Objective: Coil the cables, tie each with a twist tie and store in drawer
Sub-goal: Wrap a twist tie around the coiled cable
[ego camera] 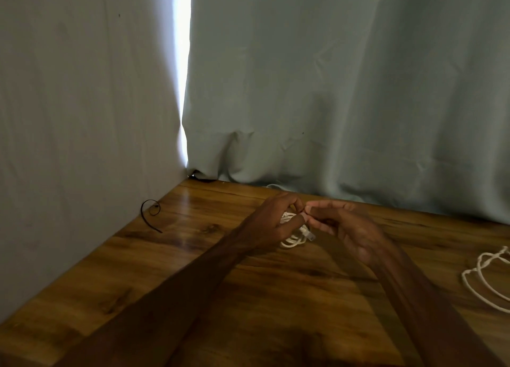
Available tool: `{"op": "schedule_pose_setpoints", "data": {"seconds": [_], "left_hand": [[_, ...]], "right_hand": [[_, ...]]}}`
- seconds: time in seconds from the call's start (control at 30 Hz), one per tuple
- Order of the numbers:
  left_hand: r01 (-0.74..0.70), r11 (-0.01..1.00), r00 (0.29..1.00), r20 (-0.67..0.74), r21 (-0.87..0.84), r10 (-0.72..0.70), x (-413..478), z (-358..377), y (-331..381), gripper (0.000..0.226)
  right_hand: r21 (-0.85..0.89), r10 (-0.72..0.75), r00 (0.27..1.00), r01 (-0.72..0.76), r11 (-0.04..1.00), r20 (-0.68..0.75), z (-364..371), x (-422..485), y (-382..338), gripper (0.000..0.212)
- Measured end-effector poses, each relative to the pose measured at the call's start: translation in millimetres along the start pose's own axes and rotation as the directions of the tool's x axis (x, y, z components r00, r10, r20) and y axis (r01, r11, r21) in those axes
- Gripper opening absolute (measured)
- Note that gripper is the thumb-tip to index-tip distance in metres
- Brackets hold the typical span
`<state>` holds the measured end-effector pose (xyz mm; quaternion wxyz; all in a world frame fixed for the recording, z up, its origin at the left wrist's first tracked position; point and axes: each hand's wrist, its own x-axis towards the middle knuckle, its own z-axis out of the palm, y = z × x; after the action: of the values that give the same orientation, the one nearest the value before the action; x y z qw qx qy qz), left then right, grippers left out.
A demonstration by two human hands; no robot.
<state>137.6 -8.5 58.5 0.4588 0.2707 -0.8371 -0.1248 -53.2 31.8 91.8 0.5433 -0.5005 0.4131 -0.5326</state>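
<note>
Both our forearms reach forward over the wooden surface (248, 297) and meet near its far edge, just in front of the curtain (331, 90). Our left hand (271, 220) is turned palm-right, with its fingers and thumb curled round the coiled white cable (292, 241), holding the bundle just above the wood. Our right hand (345, 228) comes in from the other side, fingers bent, its fingertips touching the left thumb at the top of the coil. Motion blur smears that hand, so we cannot tell whether it pinches anything there or only touches.

Most of the coil is hidden behind the left hand's fingers; only its lower loops and one connector (310, 235) show. The coil's long axis runs roughly from upper left to lower right, and the connector points down and right.

A second white cable (485, 270) lies loosely looped at the right, cut off by the frame edge. A black twist tie (151, 212), curled into a loop with a straight tail, lies well apart on the left, by the wall (82, 90).
</note>
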Motion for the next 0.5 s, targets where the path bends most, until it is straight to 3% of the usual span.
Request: {"op": "schedule_pose_setpoints", "data": {"seconds": [0.17, 0.5], "left_hand": [[0.000, 1.000, 1.000, 0.012, 0.029, 0.000, 0.0, 1.9, 1.9, 0.008], [0.007, 0.999, 1.000, -0.024, 0.033, -0.006, 0.3, 2.4, 1.6, 0.007]], "right_hand": [[-0.016, 0.035, 0.999, -0.035, 0.999, 0.029, -5.0, 1.3, 0.1, 0.024], [-0.115, 0.008, 0.995, 0.003, 0.993, 0.096, -6.1, 2.3, -1.3, 0.021]]}}
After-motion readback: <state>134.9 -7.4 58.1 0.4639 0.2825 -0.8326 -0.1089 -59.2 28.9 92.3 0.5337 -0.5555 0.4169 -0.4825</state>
